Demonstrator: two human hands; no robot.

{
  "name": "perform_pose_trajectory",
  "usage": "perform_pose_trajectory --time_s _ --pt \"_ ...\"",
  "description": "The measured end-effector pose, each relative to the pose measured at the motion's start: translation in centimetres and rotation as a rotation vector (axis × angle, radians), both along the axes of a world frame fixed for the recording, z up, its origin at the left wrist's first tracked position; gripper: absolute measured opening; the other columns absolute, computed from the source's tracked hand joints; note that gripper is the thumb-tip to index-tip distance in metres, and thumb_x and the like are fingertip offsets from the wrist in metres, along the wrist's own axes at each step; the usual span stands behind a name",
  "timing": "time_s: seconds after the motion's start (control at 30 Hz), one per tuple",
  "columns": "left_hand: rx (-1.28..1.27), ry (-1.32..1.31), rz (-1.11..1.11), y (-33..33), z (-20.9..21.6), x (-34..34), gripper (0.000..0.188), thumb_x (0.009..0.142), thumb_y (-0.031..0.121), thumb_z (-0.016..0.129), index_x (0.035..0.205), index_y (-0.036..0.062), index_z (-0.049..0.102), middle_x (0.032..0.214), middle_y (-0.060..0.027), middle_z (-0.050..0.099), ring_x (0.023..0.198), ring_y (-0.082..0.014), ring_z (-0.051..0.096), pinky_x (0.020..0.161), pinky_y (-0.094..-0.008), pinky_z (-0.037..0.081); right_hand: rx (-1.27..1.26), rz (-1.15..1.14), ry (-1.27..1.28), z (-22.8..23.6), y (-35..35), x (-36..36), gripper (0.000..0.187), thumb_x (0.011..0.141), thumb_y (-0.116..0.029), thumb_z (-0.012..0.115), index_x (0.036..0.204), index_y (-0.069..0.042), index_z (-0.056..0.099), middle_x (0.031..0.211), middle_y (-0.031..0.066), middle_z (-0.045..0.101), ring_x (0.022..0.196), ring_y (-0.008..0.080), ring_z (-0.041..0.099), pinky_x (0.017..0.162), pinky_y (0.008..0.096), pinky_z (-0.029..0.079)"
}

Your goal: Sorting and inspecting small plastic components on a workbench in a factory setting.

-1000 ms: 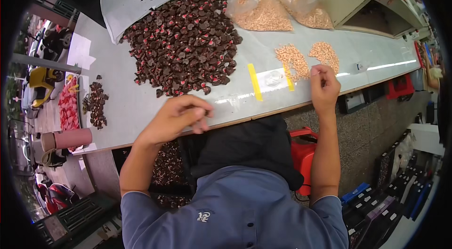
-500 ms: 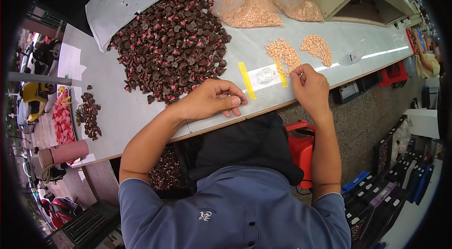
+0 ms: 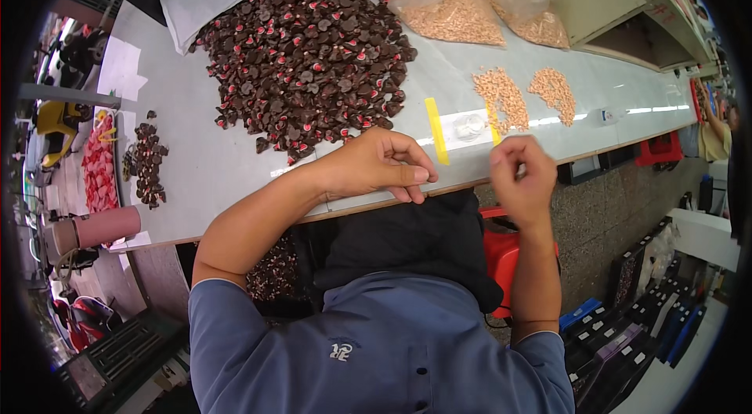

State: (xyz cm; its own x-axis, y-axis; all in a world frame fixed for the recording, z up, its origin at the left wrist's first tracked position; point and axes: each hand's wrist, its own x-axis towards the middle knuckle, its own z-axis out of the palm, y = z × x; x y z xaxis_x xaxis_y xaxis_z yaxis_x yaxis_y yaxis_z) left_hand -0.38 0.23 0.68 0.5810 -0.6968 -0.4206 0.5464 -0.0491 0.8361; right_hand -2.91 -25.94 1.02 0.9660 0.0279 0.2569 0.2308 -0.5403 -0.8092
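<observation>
My left hand rests at the table's near edge, thumb and fingers curled together; whatever they may hold is too small to make out. To its right my right hand is raised at the edge, thumb and forefinger pinched, with any content hidden. Between and beyond the hands, a white sheet lies under two yellow tape strips, with a clear round piece on it. Two small piles of tan pieces lie beyond my right hand. A large heap of dark brown pieces with red spots spreads beyond my left.
Clear bags of tan pieces and an open-fronted beige box stand at the back. A pink bottle, a small dark pile and pink-red pieces sit far left. A red stool is under the right arm.
My right hand has drawn back from the near tan pile toward me, still pinched. The left hand keeps its curled pose. The whole view has shifted slightly.
</observation>
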Motion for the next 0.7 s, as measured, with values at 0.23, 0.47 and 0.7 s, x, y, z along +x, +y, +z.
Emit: perform_pose_trajectory --time_s 0.23,0.47,0.7 --pt "-0.076 0.076 0.013 -0.1 -0.3 -0.1 0.025 0.092 0.021 0.069 0.102 -0.0011 0.066 0.1 -0.0122 0.07 0.082 -0.0185 0.071 0.068 -0.0272 0.058 0.19 0.277 -0.097 -1.4 5.4 -1.4 0.011 0.077 0.002 0.07 0.082 -0.005 0.063 0.056 -0.0004 0.048 0.043 0.0099 0.042 0.043 0.0261 0.032" --pt "-0.088 0.038 0.05 0.0 -0.4 -0.3 0.023 0.092 0.019 0.07 0.102 -0.001 0.066 0.096 -0.0107 0.07 0.081 -0.0181 0.071 0.066 -0.0263 0.058 0.09 0.298 -0.263 -1.8 5.2 -1.0 0.013 0.079 0.002 0.07 0.088 -0.004 0.064 0.059 0.0016 0.053 0.044 0.0102 0.044 0.043 0.0254 0.034" --pt "-0.059 0.043 0.072 -0.1 -0.3 -0.3 0.019 0.09 0.015 0.071 0.099 -0.0014 0.066 0.094 -0.0103 0.07 0.078 -0.0178 0.071 0.063 -0.0254 0.058 0.149 0.243 0.074 0.6 3.8 -1.3 0.008 0.083 0.002 0.067 0.089 -0.001 0.063 0.064 0.0028 0.059 0.053 0.0078 0.053 0.049 0.0228 0.04"
